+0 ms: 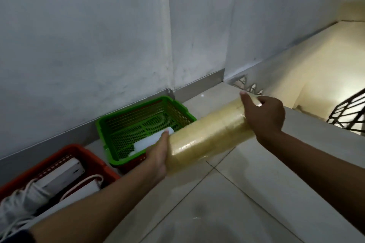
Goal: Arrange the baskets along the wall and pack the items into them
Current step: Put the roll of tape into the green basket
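I hold a long stack of clear yellowish tape rolls (207, 134) level in the air, one hand at each end. My left hand (158, 154) presses flat against its near end. My right hand (264, 116) grips the far end from above. Just behind the stack a green mesh basket (110, 124) sits by the wall, stacked on a red one, with a white object (150, 142) inside it. At the lower left an orange-red basket (88, 156) holds white rolled items and cords.
A grey wall with a metal skirting strip (197, 83) runs behind the baskets. To the right a low ledge (308, 130) borders a stairwell drop with a black metal railing (347, 112). Pale floor tiles (227, 193) lie under my arms.
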A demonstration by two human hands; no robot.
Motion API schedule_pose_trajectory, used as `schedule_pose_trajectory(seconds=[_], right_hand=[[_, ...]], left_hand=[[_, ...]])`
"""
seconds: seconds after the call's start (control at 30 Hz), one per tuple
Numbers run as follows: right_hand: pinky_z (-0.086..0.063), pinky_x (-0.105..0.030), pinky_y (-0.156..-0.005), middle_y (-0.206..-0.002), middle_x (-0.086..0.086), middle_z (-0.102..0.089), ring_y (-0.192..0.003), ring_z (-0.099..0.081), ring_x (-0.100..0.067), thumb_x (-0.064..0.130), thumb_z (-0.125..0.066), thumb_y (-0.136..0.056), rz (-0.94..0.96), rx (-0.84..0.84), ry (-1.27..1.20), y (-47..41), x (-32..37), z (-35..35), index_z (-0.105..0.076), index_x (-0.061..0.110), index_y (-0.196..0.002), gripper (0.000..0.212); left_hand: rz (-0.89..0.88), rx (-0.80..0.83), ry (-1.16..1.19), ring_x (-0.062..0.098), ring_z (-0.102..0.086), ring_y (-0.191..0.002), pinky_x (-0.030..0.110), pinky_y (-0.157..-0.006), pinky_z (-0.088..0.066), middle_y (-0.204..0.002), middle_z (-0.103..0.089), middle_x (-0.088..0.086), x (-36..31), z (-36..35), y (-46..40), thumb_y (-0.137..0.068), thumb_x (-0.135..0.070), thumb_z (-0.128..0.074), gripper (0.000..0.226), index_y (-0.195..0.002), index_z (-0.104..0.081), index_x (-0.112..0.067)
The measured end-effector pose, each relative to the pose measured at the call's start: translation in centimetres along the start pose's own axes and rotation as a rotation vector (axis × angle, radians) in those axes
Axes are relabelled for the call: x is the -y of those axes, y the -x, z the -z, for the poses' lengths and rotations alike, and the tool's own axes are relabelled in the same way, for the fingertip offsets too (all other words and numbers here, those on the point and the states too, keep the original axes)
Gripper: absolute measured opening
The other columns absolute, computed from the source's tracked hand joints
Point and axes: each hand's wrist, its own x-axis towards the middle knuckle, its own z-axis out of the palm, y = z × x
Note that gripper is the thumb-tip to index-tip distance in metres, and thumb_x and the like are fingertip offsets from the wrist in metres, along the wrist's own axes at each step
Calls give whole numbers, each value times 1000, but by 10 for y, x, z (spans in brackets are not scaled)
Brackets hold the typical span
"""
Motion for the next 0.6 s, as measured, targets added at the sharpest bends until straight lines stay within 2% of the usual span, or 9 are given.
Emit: schedule_pose_trajectory(seconds=[0.1, 0.13, 0.2, 0.27, 0.33, 0.37, 0.47, 0.53, 0.6], right_hand=[[-41, -33, -59, -57, -9, -53, -55, -50, -22, 48, -58, -87, -136, 55, -161, 3, 1, -26, -55, 3, -58, 53], [-41, -32, -61, -59, -5, -53, -59, -52, -21, 48, -55, -89, -164, 93, -178, 5, 4, -37, -56, 7, -60, 50], [-47, -36, -73, -78, -8, -60, -79, -59, -26, 51, -47, -92, -207, 246, -119, 6, 9, -64, -62, 8, -81, 47], [-48, -43, -88, -99, -9, -58, -97, -56, -29, 50, -45, -93, -285, 447, -94, 7, 13, -94, -61, 11, -105, 45], [-52, -45, -86, -110, -7, -52, -102, -52, -28, 43, -50, -94, -427, 601, -176, 9, 16, -120, -56, 11, -120, 41], [-55, -44, -82, -112, -7, -51, -102, -51, -28, 37, -53, -94, -480, 638, -224, 10, 16, -132, -55, 10, -124, 40], [-58, -45, -81, -117, -7, -55, -101, -54, -28, 25, -60, -91, -445, 656, -266, 14, 11, -165, -56, 9, -126, 39], [-55, -48, -88, -120, -7, -59, -106, -56, -27, 21, -63, -89, -364, 632, -309, 20, 6, -186, -58, 13, -125, 38], [-50, -44, -98, -121, -1, -59, -114, -55, -24, 16, -65, -86, -277, 612, -396, 25, 0, -202, -55, 19, -129, 44]], left_hand=[[-240, -188, -34, 28, -56, -89, 36, -74, -47, -105, -55, 10, -41, 12, -4, -80, -53, -64, 62, -114, -53, -3], [-328, -227, -29, 24, -54, -81, 31, -69, -43, -99, -55, 8, -52, 17, -6, -81, -52, -63, 50, -101, -56, -6], [-465, -295, -3, 16, -52, -71, 29, -64, -40, -90, -57, 4, -69, 30, -14, -82, -49, -63, 34, -74, -53, -17], [-561, -362, 6, 19, -56, -75, 28, -66, -43, -92, -61, 6, -79, 46, -27, -82, -49, -63, 34, -77, -57, -16], [-613, -440, -23, 22, -58, -83, 28, -66, -44, -97, -63, 8, -83, 63, -45, -82, -51, -61, 46, -95, -62, -7], [-618, -474, -32, 22, -58, -83, 28, -63, -43, -95, -63, 8, -83, 70, -54, -82, -53, -61, 50, -97, -63, -6], [-597, -529, -14, 19, -56, -74, 29, -58, -42, -78, -60, 2, -75, 88, -83, -80, -57, -61, 43, -78, -59, -13], [-594, -556, 7, 18, -52, -68, 30, -60, -40, -72, -55, 3, -67, 95, -101, -79, -58, -61, 47, -76, -56, -11], [-609, -553, 10, 18, -46, -67, 30, -61, -36, -73, -48, 7, -61, 98, -117, -77, -60, -61, 52, -78, -52, -9]])
